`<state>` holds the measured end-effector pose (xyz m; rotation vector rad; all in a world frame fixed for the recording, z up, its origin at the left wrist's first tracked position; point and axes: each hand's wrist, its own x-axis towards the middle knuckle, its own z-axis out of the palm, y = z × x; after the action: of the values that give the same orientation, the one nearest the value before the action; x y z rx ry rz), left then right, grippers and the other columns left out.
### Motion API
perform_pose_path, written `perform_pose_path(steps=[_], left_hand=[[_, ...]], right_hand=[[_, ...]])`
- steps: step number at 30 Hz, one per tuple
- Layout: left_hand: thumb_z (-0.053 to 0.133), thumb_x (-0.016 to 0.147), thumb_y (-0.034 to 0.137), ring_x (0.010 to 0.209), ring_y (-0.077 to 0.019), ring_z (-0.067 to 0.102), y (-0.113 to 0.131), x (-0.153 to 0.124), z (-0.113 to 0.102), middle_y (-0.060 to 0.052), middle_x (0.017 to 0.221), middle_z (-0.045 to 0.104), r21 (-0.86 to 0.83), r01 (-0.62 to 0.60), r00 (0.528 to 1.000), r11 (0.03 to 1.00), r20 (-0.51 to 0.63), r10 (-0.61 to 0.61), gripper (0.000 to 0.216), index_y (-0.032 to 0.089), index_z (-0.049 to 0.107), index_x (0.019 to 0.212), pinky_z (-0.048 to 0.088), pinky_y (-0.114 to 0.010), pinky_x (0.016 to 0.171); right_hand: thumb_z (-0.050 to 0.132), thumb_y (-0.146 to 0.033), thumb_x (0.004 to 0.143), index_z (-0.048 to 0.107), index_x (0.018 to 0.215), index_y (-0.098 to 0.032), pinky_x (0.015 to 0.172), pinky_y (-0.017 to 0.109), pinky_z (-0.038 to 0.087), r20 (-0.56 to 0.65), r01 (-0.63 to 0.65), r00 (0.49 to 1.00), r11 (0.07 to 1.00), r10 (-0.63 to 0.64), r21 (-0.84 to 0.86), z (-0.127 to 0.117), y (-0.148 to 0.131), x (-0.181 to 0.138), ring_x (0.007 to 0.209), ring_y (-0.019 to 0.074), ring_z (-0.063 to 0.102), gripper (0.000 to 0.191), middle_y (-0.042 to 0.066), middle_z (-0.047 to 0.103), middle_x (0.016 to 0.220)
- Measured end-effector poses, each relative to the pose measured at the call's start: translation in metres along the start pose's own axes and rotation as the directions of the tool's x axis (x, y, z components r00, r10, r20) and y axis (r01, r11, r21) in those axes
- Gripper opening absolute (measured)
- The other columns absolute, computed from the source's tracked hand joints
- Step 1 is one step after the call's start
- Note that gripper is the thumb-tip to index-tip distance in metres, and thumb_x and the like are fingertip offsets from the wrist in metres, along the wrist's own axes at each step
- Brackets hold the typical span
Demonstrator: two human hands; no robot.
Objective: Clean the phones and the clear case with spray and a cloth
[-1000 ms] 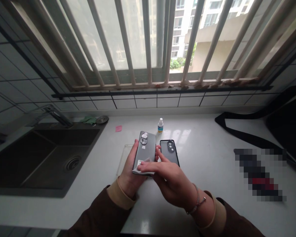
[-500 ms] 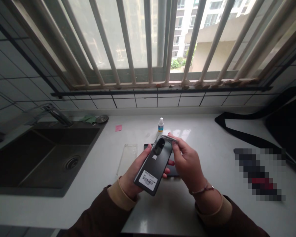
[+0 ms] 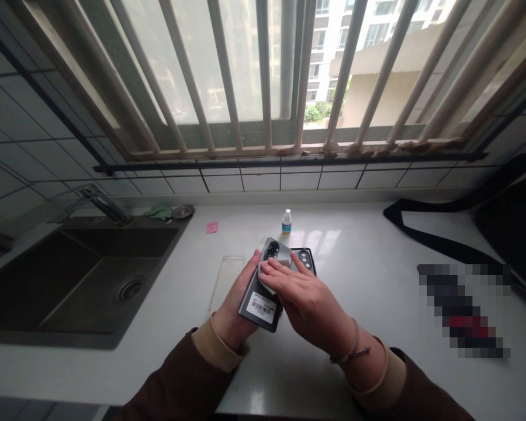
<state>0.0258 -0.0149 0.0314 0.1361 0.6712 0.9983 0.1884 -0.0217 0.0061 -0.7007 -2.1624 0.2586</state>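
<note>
My left hand (image 3: 236, 307) grips a grey phone (image 3: 263, 298) from below, its back facing up with a barcode sticker near the lower end and the camera ring at the top. My right hand (image 3: 307, 301) lies across the phone's back, fingers flat, pressing a small pale cloth (image 3: 272, 275) onto it. A second, black phone (image 3: 305, 258) lies on the white counter (image 3: 368, 257) just behind my hands, partly hidden. A clear phone case (image 3: 225, 278) lies on the counter to the left of the grey phone.
A small dropper bottle (image 3: 286, 223) stands behind the phones. A pink note (image 3: 211, 227) lies near the dark sink (image 3: 70, 275), with its tap (image 3: 103, 204) at the back left. A black bag with a strap (image 3: 486, 222) sits at the right. A barred window runs across the back.
My right hand went from the phone's lower end up to its top edge, then came down flat on the middle of the back with the cloth. The phone tilted and dropped lower.
</note>
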Motion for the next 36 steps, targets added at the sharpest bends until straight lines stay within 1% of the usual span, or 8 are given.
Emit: perform_pose_path(steps=[8,11,16,20,24,28,33,36], left_hand=[[0.047,0.109,0.051,0.054,-0.0228,0.072,-0.001,-0.008,0.008,-0.012,0.08,0.079,0.229,0.067,0.998,0.971,-0.017,-0.065,0.052,0.012,0.071,0.135,0.06,-0.033,0.056],[0.049,0.11,0.046,0.063,-0.022,0.076,-0.002,-0.005,0.006,-0.011,0.086,0.08,0.18,0.033,0.999,0.983,0.002,-0.034,0.047,0.014,0.072,0.134,0.064,-0.034,0.069],[0.058,0.106,0.048,0.089,-0.0251,0.08,-0.002,0.004,-0.002,-0.016,0.098,0.081,0.02,-0.04,0.999,0.999,0.005,0.04,0.047,0.007,0.075,0.122,0.062,-0.035,0.094],[0.06,0.101,0.062,0.082,-0.028,0.08,0.003,0.008,-0.011,-0.019,0.089,0.079,0.03,0.057,0.99,0.998,-0.13,-0.053,0.065,0.002,0.074,0.118,0.065,-0.037,0.084],[0.061,0.1,0.061,0.079,-0.0253,0.081,0.006,0.011,-0.019,-0.014,0.094,0.081,-0.022,0.097,0.98,0.995,-0.171,-0.1,0.056,0.011,0.075,0.121,0.065,-0.035,0.082],[0.06,0.099,0.065,0.087,-0.0306,0.081,0.003,0.012,-0.016,-0.019,0.088,0.079,0.003,0.134,0.987,0.991,-0.088,-0.134,0.065,0.004,0.075,0.115,0.065,-0.039,0.087],[0.059,0.105,0.047,0.091,-0.0291,0.081,-0.001,0.008,-0.002,-0.017,0.087,0.08,-0.037,-0.057,0.997,0.998,-0.061,0.055,0.042,0.008,0.075,0.101,0.063,-0.04,0.096],[0.06,0.103,0.053,0.084,-0.029,0.081,0.002,0.006,-0.002,-0.018,0.087,0.08,-0.006,-0.011,0.992,1.0,-0.124,0.01,0.051,0.005,0.076,0.108,0.065,-0.039,0.089]], right_hand=[[0.043,-0.009,0.107,0.062,0.15,-0.021,0.129,0.062,0.036,-0.155,-0.243,0.961,0.967,0.229,-0.079,-0.002,0.011,-0.001,0.144,0.028,0.059,0.048,0.013,0.065,0.151],[0.042,-0.008,0.107,0.061,0.151,-0.022,0.128,0.059,0.04,-0.149,-0.22,0.966,0.974,0.209,-0.058,0.0,0.009,-0.001,0.147,0.0269,0.057,0.05,0.012,0.064,0.152],[0.043,-0.007,0.106,0.06,0.15,-0.021,0.13,0.054,0.039,-0.023,-0.079,0.997,0.997,0.079,0.015,0.008,-0.005,0.0,0.149,0.0237,0.053,0.049,0.011,0.063,0.154],[0.046,-0.005,0.103,0.059,0.148,-0.017,0.134,0.049,0.031,0.075,0.065,0.995,0.993,-0.073,0.099,0.013,-0.018,-0.001,0.151,0.0199,0.051,0.049,0.009,0.063,0.154],[0.047,-0.006,0.104,0.06,0.144,-0.019,0.136,0.047,0.024,0.129,0.169,0.974,0.976,-0.187,0.139,0.013,-0.024,-0.001,0.152,0.0173,0.049,0.045,0.006,0.066,0.15],[0.046,-0.005,0.103,0.059,0.147,-0.021,0.136,0.049,0.025,0.11,0.134,0.984,0.989,-0.141,0.065,0.012,-0.018,-0.001,0.151,0.0182,0.051,0.048,0.006,0.065,0.152],[0.042,-0.002,0.102,0.058,0.149,-0.015,0.132,0.056,0.034,0.04,-0.031,0.999,0.997,0.034,-0.069,0.012,-0.01,-0.001,0.148,0.0253,0.054,0.051,0.013,0.062,0.154],[0.044,-0.003,0.101,0.057,0.151,-0.017,0.133,0.052,0.031,0.083,0.058,0.995,0.998,-0.056,-0.023,0.011,-0.014,-0.001,0.151,0.0229,0.052,0.053,0.01,0.062,0.155]])
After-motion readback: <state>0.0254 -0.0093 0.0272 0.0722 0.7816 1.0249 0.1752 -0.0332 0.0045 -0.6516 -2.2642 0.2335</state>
